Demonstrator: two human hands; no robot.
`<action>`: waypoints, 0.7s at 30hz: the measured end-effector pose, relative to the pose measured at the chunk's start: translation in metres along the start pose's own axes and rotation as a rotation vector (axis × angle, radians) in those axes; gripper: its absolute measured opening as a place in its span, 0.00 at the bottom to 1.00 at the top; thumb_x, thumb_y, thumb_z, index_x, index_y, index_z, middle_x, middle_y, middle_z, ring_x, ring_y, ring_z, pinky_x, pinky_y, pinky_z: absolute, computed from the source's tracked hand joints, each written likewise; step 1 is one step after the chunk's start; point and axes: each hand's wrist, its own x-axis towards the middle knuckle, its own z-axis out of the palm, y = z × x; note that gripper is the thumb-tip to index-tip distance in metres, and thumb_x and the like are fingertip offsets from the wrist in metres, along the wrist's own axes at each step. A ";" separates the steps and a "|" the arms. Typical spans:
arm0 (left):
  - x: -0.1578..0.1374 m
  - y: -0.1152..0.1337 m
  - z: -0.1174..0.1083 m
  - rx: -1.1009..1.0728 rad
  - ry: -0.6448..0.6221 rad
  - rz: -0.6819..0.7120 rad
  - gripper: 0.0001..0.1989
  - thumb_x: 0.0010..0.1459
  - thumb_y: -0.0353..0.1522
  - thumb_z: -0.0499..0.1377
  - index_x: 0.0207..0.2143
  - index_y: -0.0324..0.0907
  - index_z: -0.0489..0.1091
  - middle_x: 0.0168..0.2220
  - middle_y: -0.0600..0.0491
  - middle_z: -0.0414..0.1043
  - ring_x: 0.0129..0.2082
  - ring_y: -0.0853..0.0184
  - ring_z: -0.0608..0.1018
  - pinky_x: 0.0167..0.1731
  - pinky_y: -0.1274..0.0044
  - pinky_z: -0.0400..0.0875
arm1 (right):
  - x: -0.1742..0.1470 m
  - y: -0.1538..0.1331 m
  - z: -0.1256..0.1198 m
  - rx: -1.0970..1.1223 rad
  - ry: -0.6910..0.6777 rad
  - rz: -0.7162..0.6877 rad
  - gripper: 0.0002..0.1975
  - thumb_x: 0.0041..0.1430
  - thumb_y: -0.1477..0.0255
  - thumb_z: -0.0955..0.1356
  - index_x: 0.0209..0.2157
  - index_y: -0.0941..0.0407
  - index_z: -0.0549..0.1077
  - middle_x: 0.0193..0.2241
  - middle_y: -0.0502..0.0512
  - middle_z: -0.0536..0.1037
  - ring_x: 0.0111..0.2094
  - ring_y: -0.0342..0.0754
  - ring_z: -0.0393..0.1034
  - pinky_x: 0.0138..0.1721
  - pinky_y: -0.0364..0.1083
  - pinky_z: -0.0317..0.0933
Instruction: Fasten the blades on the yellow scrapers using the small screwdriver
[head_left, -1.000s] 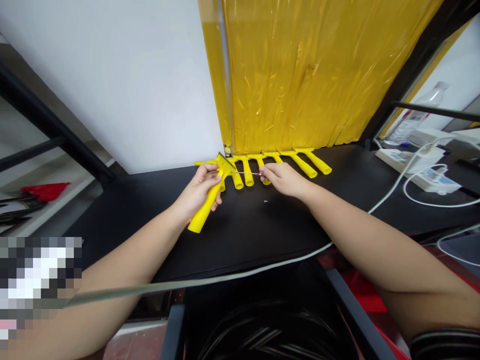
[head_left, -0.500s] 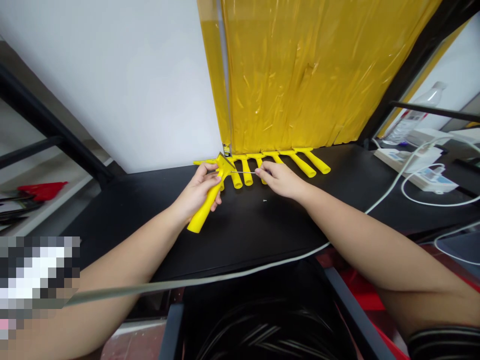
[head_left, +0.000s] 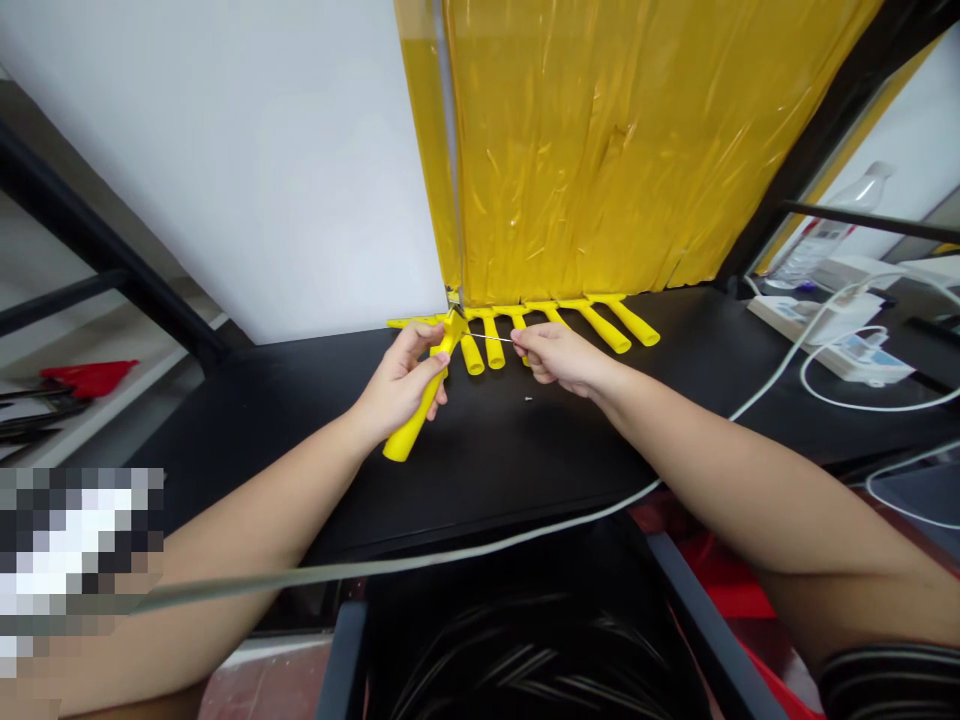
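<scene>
Left of centre on the black tabletop (head_left: 300, 420), the left hand (head_left: 397, 385) grips a yellow plastic-handled scraper (head_left: 424, 400), its handle slanting near-left to far-right. Just right, the right hand (head_left: 559, 355) pinches a thin metal blade (head_left: 491, 337) lying level, pointing at the scraper's head.

The single head-worn camera is looking forward and steeply down from above the person's lap, facing the far white wall (head_left: 247, 170) and the hanging yellow plastic curtain (head_left: 615, 150). It is sitting close over the flat black tabletop (head_left: 300, 420), taking in both forearms reaching away from it. No second view is sharing this scene.
</scene>
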 end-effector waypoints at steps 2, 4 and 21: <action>0.001 -0.002 -0.002 0.013 -0.011 -0.006 0.18 0.62 0.39 0.65 0.47 0.45 0.61 0.61 0.44 0.66 0.19 0.76 0.76 0.09 0.82 0.68 | 0.002 0.003 -0.003 -0.006 -0.058 -0.006 0.18 0.72 0.63 0.62 0.27 0.54 0.63 0.17 0.41 0.51 0.17 0.40 0.41 0.21 0.43 0.43; 0.002 -0.005 -0.004 0.013 -0.030 -0.024 0.18 0.62 0.39 0.64 0.47 0.45 0.60 0.62 0.43 0.64 0.19 0.76 0.77 0.08 0.82 0.68 | 0.004 0.006 -0.007 -0.184 -0.047 -0.118 0.17 0.71 0.62 0.63 0.28 0.55 0.67 0.19 0.45 0.59 0.19 0.41 0.50 0.23 0.43 0.48; 0.002 0.003 -0.014 -0.007 -0.089 0.055 0.18 0.63 0.38 0.66 0.48 0.44 0.61 0.49 0.50 0.73 0.19 0.76 0.77 0.11 0.83 0.70 | -0.001 0.008 0.004 -0.101 -0.067 -0.248 0.15 0.68 0.59 0.65 0.31 0.55 0.69 0.17 0.42 0.56 0.18 0.40 0.48 0.22 0.42 0.49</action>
